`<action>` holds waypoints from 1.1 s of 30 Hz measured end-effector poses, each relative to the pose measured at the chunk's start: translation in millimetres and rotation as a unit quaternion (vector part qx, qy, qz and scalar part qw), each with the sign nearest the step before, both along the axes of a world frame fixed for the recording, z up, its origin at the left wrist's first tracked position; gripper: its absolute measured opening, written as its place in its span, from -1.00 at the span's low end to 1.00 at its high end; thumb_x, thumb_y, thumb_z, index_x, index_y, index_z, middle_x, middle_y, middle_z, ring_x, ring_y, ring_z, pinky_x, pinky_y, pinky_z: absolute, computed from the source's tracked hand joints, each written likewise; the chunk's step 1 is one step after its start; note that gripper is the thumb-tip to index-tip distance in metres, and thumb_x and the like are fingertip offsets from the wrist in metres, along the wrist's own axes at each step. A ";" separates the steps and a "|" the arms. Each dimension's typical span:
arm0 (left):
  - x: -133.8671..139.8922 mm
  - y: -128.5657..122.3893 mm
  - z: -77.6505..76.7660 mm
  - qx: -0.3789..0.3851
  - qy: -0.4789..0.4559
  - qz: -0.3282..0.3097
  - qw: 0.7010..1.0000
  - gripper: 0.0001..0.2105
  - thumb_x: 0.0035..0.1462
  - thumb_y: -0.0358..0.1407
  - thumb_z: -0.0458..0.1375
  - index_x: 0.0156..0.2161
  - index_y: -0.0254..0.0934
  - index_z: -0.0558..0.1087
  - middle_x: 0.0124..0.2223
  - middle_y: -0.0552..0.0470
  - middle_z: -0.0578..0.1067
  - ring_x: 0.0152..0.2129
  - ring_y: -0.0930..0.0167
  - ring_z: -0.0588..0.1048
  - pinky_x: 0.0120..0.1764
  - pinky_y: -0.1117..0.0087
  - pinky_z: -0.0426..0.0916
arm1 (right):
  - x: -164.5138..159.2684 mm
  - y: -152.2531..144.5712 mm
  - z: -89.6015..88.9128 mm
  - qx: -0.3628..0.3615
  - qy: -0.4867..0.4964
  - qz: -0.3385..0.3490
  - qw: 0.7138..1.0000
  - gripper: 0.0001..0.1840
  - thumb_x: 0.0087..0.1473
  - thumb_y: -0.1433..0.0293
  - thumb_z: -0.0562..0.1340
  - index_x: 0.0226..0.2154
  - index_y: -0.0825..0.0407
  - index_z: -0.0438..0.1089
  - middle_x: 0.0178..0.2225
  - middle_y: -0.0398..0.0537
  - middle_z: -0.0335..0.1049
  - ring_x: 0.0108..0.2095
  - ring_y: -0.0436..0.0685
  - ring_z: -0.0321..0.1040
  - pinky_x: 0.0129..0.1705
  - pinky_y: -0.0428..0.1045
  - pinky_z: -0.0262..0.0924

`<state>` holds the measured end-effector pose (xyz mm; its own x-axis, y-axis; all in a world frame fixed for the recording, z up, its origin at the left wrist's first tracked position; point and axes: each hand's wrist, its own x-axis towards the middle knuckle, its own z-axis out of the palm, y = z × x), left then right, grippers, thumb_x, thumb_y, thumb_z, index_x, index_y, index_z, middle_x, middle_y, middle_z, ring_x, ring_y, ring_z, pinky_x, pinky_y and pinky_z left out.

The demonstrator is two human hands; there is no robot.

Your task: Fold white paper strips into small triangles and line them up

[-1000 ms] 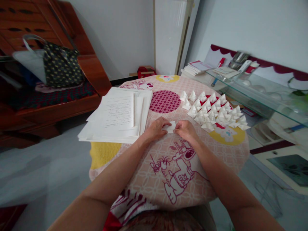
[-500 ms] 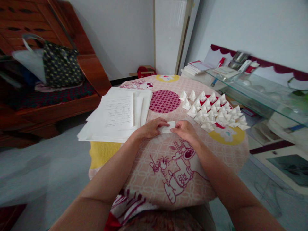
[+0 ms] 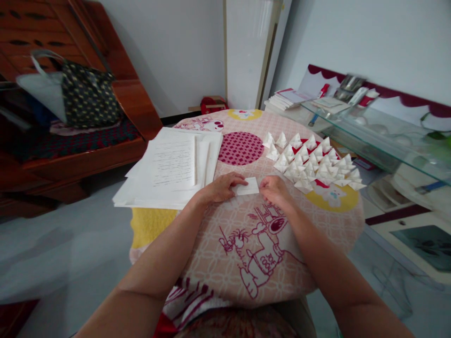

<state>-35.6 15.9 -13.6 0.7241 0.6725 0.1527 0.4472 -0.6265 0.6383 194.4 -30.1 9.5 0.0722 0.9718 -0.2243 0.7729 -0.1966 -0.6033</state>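
A small folded piece of white paper point(image 3: 249, 186) lies on the patterned tablecloth in front of me. My left hand point(image 3: 222, 188) has its fingers bent and pressed on the paper's left part, with the thumb at the near side. At the paper's right edge is my right hand point(image 3: 275, 189), its fingers curled together. Whether that edge is between the fingertips is hidden. Beyond my right hand stand several folded white paper pieces point(image 3: 310, 164) with pointed tips, grouped close together. Left of my left hand is a stack of white sheets point(image 3: 169, 164), the top one bearing printed lines.
A round table point(image 3: 225, 263) carries the pink cloth with cartoon prints. At right is a glass-topped cabinet point(image 3: 373, 141) with papers and containers. A wooden bench point(image 3: 137, 103) holding bags stands at left. A tall white unit point(image 3: 248, 51) rises behind the table.
My right hand has slid a little to the right, from on top of the paper to its right edge, so more of the paper shows. My left hand has stayed in place.
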 end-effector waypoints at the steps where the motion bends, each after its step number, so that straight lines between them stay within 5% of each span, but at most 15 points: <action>1: 1.3 -0.1 0.3 -0.008 -0.016 0.007 1.000 -0.42 -0.09 -0.59 0.12 0.08 -0.18 0.54 0.15 -0.06 0.50 0.04 0.27 0.49 0.09 0.16 0.43 | 1.0 -0.5 -0.5 -0.009 0.027 -0.013 0.999 -0.85 0.03 0.53 0.21 -0.36 0.04 0.50 -0.69 -0.21 0.35 -0.67 0.00 0.28 -0.58 -0.12 0.05; 5: 10.2 -3.4 2.2 -0.022 -0.086 0.075 0.993 -0.49 -0.01 -0.53 0.11 0.09 -0.27 0.53 0.04 -0.09 0.57 -0.16 0.36 0.55 -0.06 0.25 0.51 | 3.4 -2.7 -2.5 -0.019 0.120 -0.034 0.992 -0.79 0.10 0.49 0.18 -0.25 0.04 0.52 -0.68 -0.24 0.35 -0.73 -0.07 0.20 -0.65 -0.17 -0.01; 12: 21.1 -9.7 0.0 0.066 -0.020 0.104 0.992 -0.46 0.04 -0.39 0.23 0.19 -0.24 0.44 0.20 -0.13 0.48 0.12 0.20 0.46 0.19 0.06 0.39 | 6.1 -4.2 -4.2 -0.014 0.193 -0.027 0.981 -0.74 0.06 0.52 0.17 -0.23 0.06 0.53 -0.68 -0.26 0.33 -0.75 -0.08 0.19 -0.70 -0.18 -0.05; 19: 23.7 -13.6 4.3 0.059 -0.003 0.095 0.994 -0.40 0.06 -0.40 0.21 0.26 -0.29 0.35 0.24 -0.16 0.45 0.18 0.20 0.42 0.26 0.10 0.30 | 3.5 -5.2 -5.2 0.004 0.283 -0.005 0.959 -0.77 0.01 0.49 0.19 -0.28 0.07 0.54 -0.69 -0.26 0.32 -0.74 -0.09 0.18 -0.71 -0.19 -0.02; 25: 27.0 -15.0 6.2 0.048 -0.042 0.122 0.990 -0.64 -0.01 -0.50 0.21 -0.05 -0.29 0.50 0.01 -0.09 0.58 -0.05 0.28 0.54 0.07 0.18 0.43 | 1.8 -7.4 -4.0 0.012 0.304 0.020 0.952 -0.72 -0.02 0.46 0.21 -0.23 0.09 0.55 -0.68 -0.26 0.33 -0.73 -0.08 0.19 -0.70 -0.18 0.03; 29: 26.2 -18.8 14.4 0.058 -0.098 0.105 0.988 -0.87 0.03 -0.52 0.20 -0.30 -0.29 0.51 -0.04 -0.06 0.59 -0.06 0.30 0.54 0.07 0.20 0.42 | 2.7 -5.1 -4.7 0.045 0.290 -0.020 0.956 -0.71 0.01 0.40 0.22 -0.17 0.07 0.49 -0.63 -0.24 0.36 -0.71 -0.06 0.22 -0.70 -0.17 0.02; 33: 27.0 -26.9 24.7 0.067 -0.160 0.086 0.981 -0.90 0.11 -0.49 0.20 -0.33 -0.27 0.53 -0.06 -0.04 0.58 -0.08 0.34 0.54 0.04 0.23 0.43 | 3.2 -1.6 -4.6 0.097 0.251 -0.057 0.961 -0.72 0.05 0.28 0.28 -0.18 0.05 0.48 -0.58 -0.19 0.38 -0.64 -0.01 0.31 -0.66 -0.13 0.11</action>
<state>-8.6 -10.9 11.1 0.5016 0.7392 0.4495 0.3446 -0.6473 0.6799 197.6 -31.7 4.9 0.1105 0.9911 -0.0746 0.3550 -0.1094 -0.9285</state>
